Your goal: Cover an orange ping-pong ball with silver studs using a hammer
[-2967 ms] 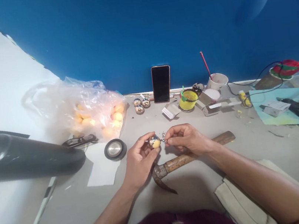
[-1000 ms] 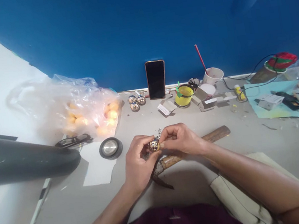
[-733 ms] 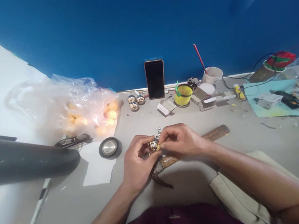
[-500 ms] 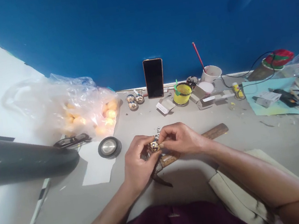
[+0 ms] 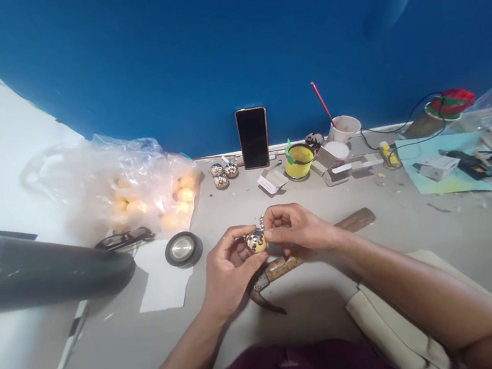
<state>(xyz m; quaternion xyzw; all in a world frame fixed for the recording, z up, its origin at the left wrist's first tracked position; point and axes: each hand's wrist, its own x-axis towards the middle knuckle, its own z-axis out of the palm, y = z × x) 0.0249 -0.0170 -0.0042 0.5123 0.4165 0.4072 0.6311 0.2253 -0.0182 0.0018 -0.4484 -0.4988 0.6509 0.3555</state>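
Observation:
Between the thumb and fingers of my left hand [image 5: 229, 268] is a small yellow ball [image 5: 256, 241], partly covered with shiny, rounded metal studs. My right hand [image 5: 296, 226] is pinched closed at the ball's right side, its fingertips touching or very near it. Whatever those fingertips may hold is too small to make out. Just beyond the ball, a few loose silver studs [image 5: 261, 220] lie on the table. Under my hands rests a claw hammer [image 5: 281, 265], its wooden handle pointing to the right and partly hidden by my right hand.
Three silver-covered balls [image 5: 220, 181] sit at the back, left of an upright phone [image 5: 254, 138]. A plastic bag [image 5: 167, 187] of orange balls, a black round lid [image 5: 183, 249] and a dark cylinder [image 5: 45, 264] are leftward. A yellow cup [image 5: 299, 167] and small boxes stand back right.
The ball has turned in my left hand, so more of its bare yellow surface shows. My right fingers stay pinched beside it. The whole view has shifted slightly.

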